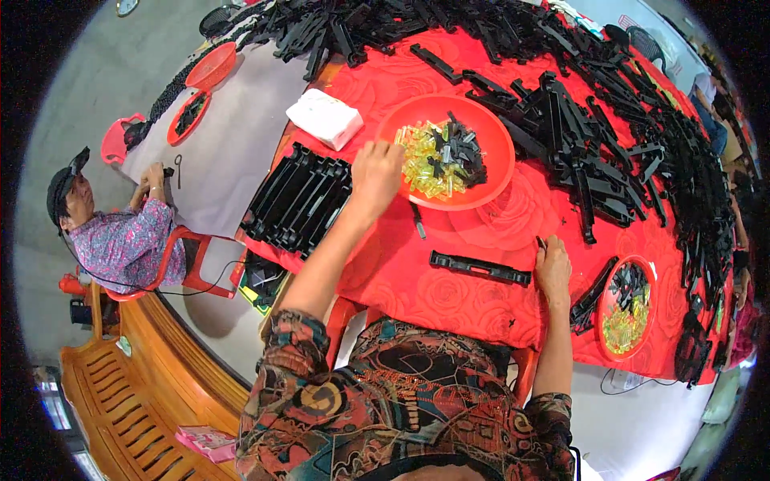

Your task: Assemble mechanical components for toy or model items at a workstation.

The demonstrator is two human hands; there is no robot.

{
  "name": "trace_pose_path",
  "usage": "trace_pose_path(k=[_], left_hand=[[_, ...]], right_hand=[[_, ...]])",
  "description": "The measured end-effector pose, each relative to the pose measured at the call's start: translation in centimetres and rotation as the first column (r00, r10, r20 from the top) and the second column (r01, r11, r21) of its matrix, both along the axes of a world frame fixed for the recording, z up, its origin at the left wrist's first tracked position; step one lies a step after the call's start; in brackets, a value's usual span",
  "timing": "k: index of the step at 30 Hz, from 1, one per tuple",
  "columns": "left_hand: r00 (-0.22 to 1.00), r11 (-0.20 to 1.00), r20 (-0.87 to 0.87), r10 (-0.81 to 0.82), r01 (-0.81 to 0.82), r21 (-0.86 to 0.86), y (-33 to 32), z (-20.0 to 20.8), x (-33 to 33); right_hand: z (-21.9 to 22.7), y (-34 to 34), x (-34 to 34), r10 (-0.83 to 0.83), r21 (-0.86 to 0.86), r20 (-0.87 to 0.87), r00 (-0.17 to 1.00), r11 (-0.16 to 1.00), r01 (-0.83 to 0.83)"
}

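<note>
My left hand [377,175] is at the left rim of a red plastic bowl [499,148], its fingers curled together beside the yellow clear pieces [425,152]. What they pinch, if anything, is hidden. Small black and grey parts [461,148] fill the bowl's other half. Further right, my right hand [553,271] is closed, with a small dark piece [541,240] showing at its fingertips. Between my hands and nearer to me lies one long black plastic frame [480,268] on the red cloth [409,284]. A small dark strip [419,220] rests below the bowl.
A row of black frames [297,200] lies at left, below a white tissue pack [325,119]. Heaped black parts [561,120] cover the far and right sides. A second red bowl [603,321] stands at right. Another person [120,236] sits at left by a wooden bench [120,393].
</note>
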State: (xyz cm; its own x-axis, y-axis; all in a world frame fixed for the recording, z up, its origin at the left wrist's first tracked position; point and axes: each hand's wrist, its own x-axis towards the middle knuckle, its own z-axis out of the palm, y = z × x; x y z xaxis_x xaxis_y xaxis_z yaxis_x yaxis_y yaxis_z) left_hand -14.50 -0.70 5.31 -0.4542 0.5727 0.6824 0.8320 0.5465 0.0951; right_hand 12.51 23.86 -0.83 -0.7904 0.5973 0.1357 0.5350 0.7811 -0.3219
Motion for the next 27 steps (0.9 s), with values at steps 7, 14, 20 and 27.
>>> trace_pose_path(k=[7, 14, 20, 27], left_hand=[[0.978, 0.845, -0.04, 0.204, -0.196, -0.498, 5.3, -1.1, -4.3], [0.906, 0.849, 0.147, 0.396, -0.301, -0.434, 7.1, -1.5, -5.5], [0.947, 0.854, 0.086, 0.31, -0.238, -0.462, 7.4, -1.9, -5.3], [0.937, 0.879, 0.076, 0.341, -0.289, -0.378, 5.7, -1.6, -5.3]], right_hand=[[-0.6, -0.8, 0.0, -0.079, -0.011, 0.066, 0.995, 0.997, 0.08], [-1.4, -0.7, -0.6, -0.048, 0.061, 0.01, 0.999, 0.997, 0.047], [-1.0, -0.5, -0.5, -0.074, 0.064, 0.03, 0.997, 0.995, 0.072], [-1.2, -0.2, -0.7, -0.027, 0.011, 0.003, 1.0, 1.0, 0.027]])
